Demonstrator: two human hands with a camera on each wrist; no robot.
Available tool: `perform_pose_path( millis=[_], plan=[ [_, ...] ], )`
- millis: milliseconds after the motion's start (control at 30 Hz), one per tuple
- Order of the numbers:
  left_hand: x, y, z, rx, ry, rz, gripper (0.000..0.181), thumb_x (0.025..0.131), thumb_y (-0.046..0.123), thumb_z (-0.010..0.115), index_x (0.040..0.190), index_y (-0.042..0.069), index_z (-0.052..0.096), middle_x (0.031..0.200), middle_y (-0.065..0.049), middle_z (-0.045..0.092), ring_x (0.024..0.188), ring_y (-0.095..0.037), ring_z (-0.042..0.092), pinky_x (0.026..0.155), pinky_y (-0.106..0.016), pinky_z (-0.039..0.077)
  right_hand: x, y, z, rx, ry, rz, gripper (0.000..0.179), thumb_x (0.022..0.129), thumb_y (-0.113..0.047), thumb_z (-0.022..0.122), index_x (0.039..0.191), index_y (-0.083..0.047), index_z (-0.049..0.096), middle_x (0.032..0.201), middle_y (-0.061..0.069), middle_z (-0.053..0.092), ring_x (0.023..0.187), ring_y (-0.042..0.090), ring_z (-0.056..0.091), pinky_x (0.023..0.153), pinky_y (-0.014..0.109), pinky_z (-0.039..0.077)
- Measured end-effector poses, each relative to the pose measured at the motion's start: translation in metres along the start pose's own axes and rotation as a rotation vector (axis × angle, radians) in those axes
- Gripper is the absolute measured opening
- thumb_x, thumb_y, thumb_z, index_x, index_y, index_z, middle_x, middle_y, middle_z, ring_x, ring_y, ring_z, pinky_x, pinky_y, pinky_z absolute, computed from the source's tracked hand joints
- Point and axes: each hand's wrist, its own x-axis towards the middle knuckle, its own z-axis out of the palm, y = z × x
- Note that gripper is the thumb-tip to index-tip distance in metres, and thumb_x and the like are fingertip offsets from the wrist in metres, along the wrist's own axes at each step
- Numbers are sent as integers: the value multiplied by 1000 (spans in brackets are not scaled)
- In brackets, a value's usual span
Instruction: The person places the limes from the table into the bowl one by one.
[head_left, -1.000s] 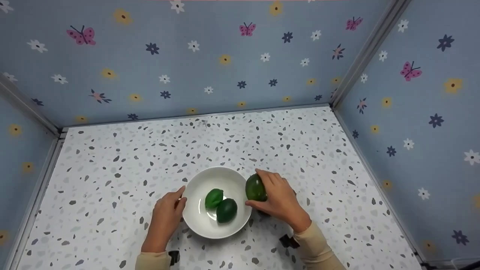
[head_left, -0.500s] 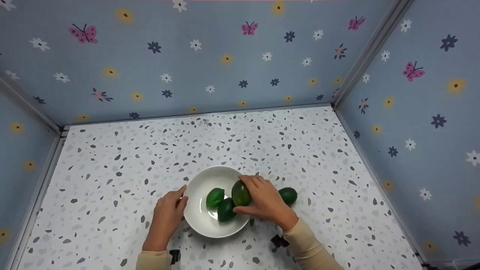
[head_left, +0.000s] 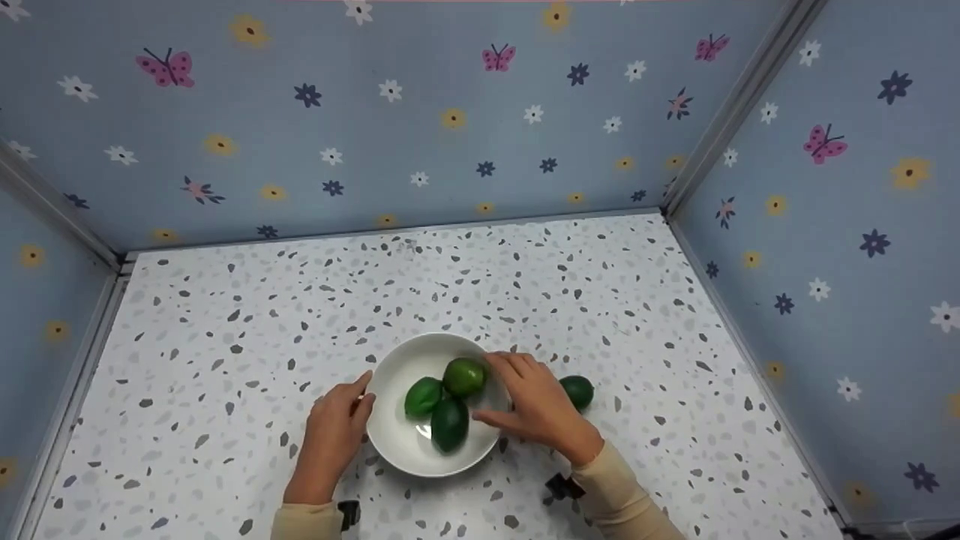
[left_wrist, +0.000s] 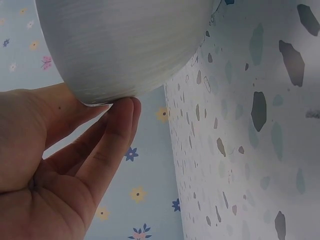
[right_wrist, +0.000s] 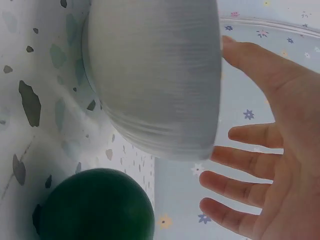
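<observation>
A white bowl (head_left: 397, 450) stands on the speckled table. In it lie a bright green lime-like fruit (head_left: 423, 397), a dark green oval fruit (head_left: 450, 426) and a glossy olive-green fruit (head_left: 465, 376). My left hand (head_left: 335, 429) holds the bowl's left rim; the left wrist view shows the fingertips against its outer wall, the thumb partly hidden behind the rim. Over the right rim, my right hand (head_left: 536, 405) has its fingers spread and holds nothing, thumb reaching over the bowl. Another dark green fruit (head_left: 577, 392) sits on the table just right of this hand, partly covered by it.
Blue panels with flowers and butterflies enclose the white speckled table (head_left: 300, 300) at the back (head_left: 420, 112), left and right (head_left: 840, 300). Dark wrist-camera mounts show at both sleeves.
My right hand has carried the olive-green fruit leftward into the bowl and let it go. The fruits inside have shifted slightly. My left hand has stayed at the rim.
</observation>
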Motion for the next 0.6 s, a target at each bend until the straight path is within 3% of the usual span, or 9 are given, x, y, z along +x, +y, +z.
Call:
perform_pose_path(
  millis=[67, 267, 600],
  plan=[
    [0, 0, 0, -7, -4, -4, 41, 99, 8, 63, 139, 1, 58, 110, -16, 66, 85, -23, 66, 67, -35, 56, -4, 2, -3, -3, 27, -4, 84, 83, -57, 76, 145, -7, 49, 134, 9, 57, 120, 28, 53, 96, 46, 47],
    [0, 0, 0, 13, -7, -2, 41, 99, 9, 62, 139, 0, 58, 112, -17, 66, 94, -27, 65, 80, -44, 54, -19, 14, -15, -22, 109, 61, 76, 87, -52, 75, 143, -7, 52, 131, 12, 59, 118, 30, 55, 95, 48, 48],
    [-1, -1, 0, -3, 12, 17, 40, 99, 8, 63, 138, 0, 58, 110, -16, 67, 92, -26, 66, 78, -43, 54, -49, 38, -22, -100, 245, 222, 72, 80, -38, 86, 134, 1, 58, 121, 18, 63, 108, 35, 60, 88, 50, 52]
  ],
)
